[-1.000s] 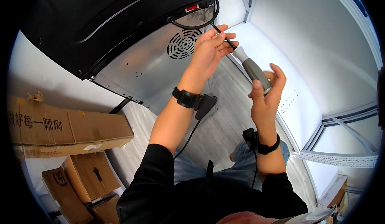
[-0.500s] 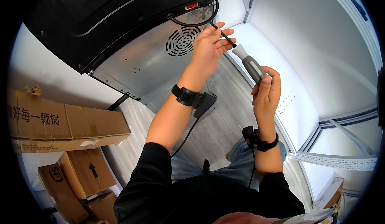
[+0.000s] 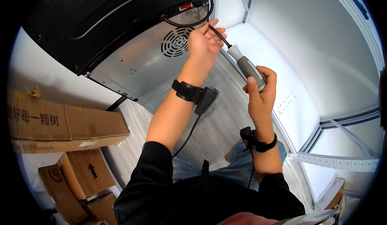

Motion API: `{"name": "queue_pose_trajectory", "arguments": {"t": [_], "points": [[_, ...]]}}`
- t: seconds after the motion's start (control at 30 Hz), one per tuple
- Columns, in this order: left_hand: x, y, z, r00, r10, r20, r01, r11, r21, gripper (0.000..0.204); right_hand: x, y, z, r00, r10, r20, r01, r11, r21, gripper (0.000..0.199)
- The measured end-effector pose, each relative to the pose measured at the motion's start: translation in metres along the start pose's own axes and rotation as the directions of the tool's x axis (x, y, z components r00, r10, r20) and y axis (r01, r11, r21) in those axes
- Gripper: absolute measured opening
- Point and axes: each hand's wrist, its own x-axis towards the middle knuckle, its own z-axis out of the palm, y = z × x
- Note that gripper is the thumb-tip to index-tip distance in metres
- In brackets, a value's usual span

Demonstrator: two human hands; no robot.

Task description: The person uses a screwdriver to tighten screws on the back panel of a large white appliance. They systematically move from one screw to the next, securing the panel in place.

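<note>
**One screwdriver, two hands, beside a metal panel**

From here I count a single screwdriver, grey-handled with a dark shaft, slanting between both hands. The right hand has thumb and fingers closed round the butt of its handle. The left hand is up by the shaft's far end, fingers slightly parted; I can't tell whether they pinch the metal. Two black wristbands, one per arm, each trail a lead.

Just beyond the left hand hangs one loop of black cable, with one red switch above it and one round vent in the metal panel. At least four cardboard boxes are grouped at left.
</note>
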Motion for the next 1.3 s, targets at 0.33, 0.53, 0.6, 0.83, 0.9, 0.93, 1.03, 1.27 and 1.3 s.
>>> {"name": "queue_pose_trajectory", "arguments": {"t": [0.33, 0.53, 0.6, 0.83, 0.9, 0.93, 1.03, 1.27, 1.3], "points": [[-0.002, 0.006, 0.006, 0.995, -0.042, -0.089, 0.041, 0.999, -0.018, 0.034, -0.004, -0.022, -0.001, 0.964, 0.234, 0.123, -0.245, 0.965, 0.089, 0.029], [-0.003, 0.006, 0.004, 0.990, -0.128, -0.056, 0.123, 0.989, -0.084, 0.031, -0.009, -0.024, 0.001, 0.993, 0.116, 0.032, -0.118, 0.992, 0.046, 0.023], [-0.005, 0.006, -0.004, 0.993, -0.119, -0.016, 0.118, 0.990, -0.077, 0.031, -0.012, -0.026, 0.000, 0.997, 0.080, 0.018, -0.080, 0.996, 0.029, 0.022], [-0.056, 0.028, -0.046, 0.984, -0.050, 0.174, 0.054, 0.998, -0.016, 0.041, -0.035, -0.040, 0.006, 0.995, 0.011, 0.099, -0.015, 0.999, 0.046, 0.025], [-0.080, 0.038, -0.062, 0.985, -0.018, 0.171, 0.025, 0.999, -0.039, 0.040, -0.044, -0.046, 0.010, 0.988, -0.054, 0.147, 0.049, 0.998, 0.033, 0.025], [-0.092, 0.043, -0.072, 0.986, 0.004, 0.167, 0.004, 0.999, -0.047, 0.040, -0.048, -0.048, 0.015, 0.981, -0.089, 0.172, 0.084, 0.996, 0.036, 0.026], [-0.136, 0.059, -0.100, 0.996, 0.083, 0.042, -0.079, 0.994, -0.077, 0.035, -0.061, -0.064, 0.033, 0.919, -0.234, 0.317, 0.235, 0.971, 0.036, 0.032], [-0.173, 0.107, -0.162, 0.970, 0.242, -0.022, -0.243, 0.959, -0.144, 0.031, -0.090, -0.099, 0.096, 0.753, -0.432, 0.496, 0.408, 0.898, 0.162, 0.040], [-0.175, 0.112, -0.164, 0.968, 0.248, -0.031, -0.250, 0.956, -0.153, 0.030, -0.093, -0.102, 0.100, 0.727, -0.437, 0.529, 0.423, 0.893, 0.155, 0.042]]}}
